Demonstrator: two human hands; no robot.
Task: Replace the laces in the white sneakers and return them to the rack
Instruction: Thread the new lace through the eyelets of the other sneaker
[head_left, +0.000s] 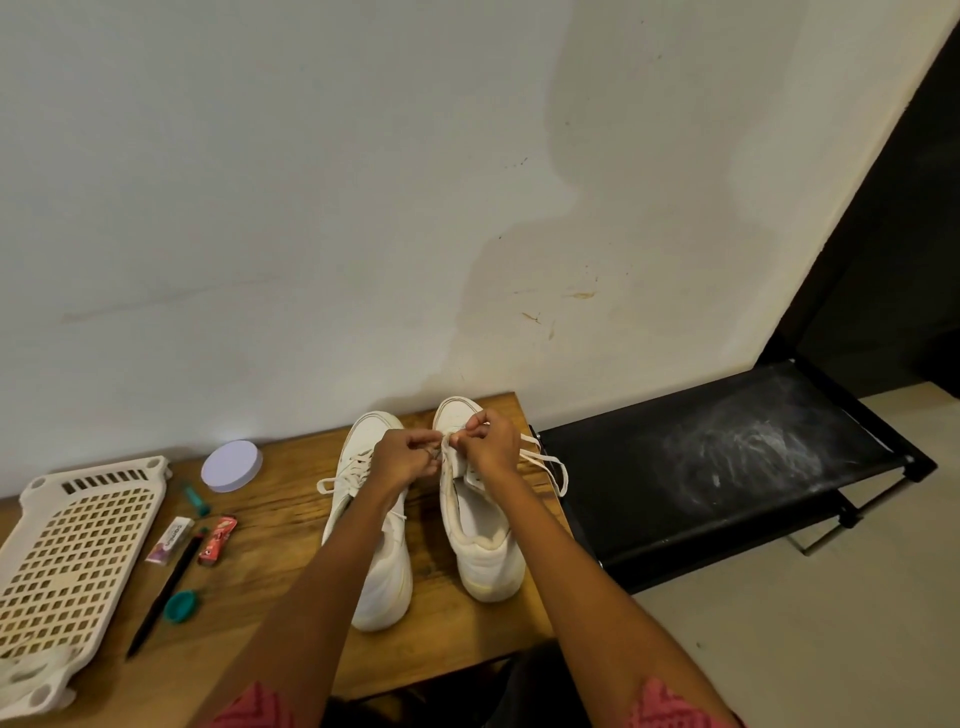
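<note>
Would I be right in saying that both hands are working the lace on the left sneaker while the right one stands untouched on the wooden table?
Not quite: the head view shows the left hand and right hand pinching the lace on the right sneaker; the left sneaker stands untouched on the wooden table.

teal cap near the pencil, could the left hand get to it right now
Probably not at once: the left hand pinches the lace. The path to the teal cap looks open.
</note>
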